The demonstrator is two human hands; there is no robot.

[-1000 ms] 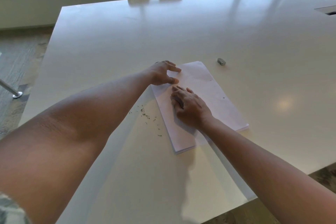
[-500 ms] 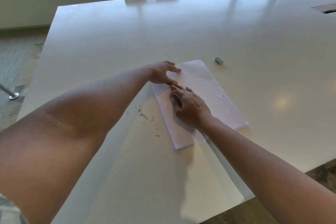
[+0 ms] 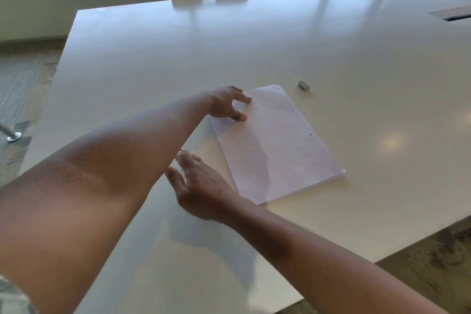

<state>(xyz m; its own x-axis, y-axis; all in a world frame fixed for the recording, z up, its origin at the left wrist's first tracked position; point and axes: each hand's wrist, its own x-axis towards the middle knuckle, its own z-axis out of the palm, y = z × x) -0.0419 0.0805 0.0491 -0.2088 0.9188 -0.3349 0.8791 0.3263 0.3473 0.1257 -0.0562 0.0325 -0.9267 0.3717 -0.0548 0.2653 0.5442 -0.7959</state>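
One paper stack lies flat, long axis running far-left to near-right.

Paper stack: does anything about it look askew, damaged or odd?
Only mildly. The paper stack lies turned at an angle to the edges of the table, with the left hand touching its far-left corner. No tear or spill shows. A small grey eraser lies loose beyond its far corner, apart from it.
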